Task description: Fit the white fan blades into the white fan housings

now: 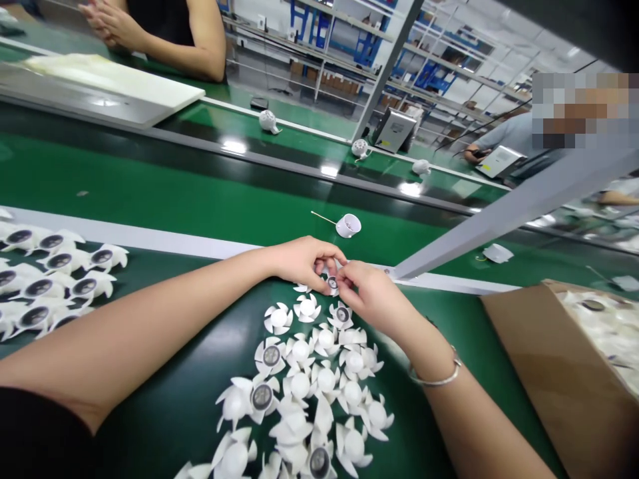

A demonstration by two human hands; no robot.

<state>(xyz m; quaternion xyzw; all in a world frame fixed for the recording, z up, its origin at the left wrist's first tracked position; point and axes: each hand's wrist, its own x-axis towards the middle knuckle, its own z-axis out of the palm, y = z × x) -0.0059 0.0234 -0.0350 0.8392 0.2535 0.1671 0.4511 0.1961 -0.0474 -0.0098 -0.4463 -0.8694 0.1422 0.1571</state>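
Observation:
Both of my hands meet at the far edge of the green worktop. My left hand curls its fingers round a small white fan impeller with a dark hub side facing up. The thumb and fingers of my right hand, below a silver bracelet, pinch the same impeller from the right. Most of its blades are hidden by my fingers. A spread of several white fan impellers lies below my hands, some with dark round hubs up, others with the plain white side up.
Larger white impellers stand in rows at left. A cardboard box of white parts is at right. Beyond the pale rail, a white cup-shaped housing lies on a green belt. A grey post slants up at right. A person sits opposite.

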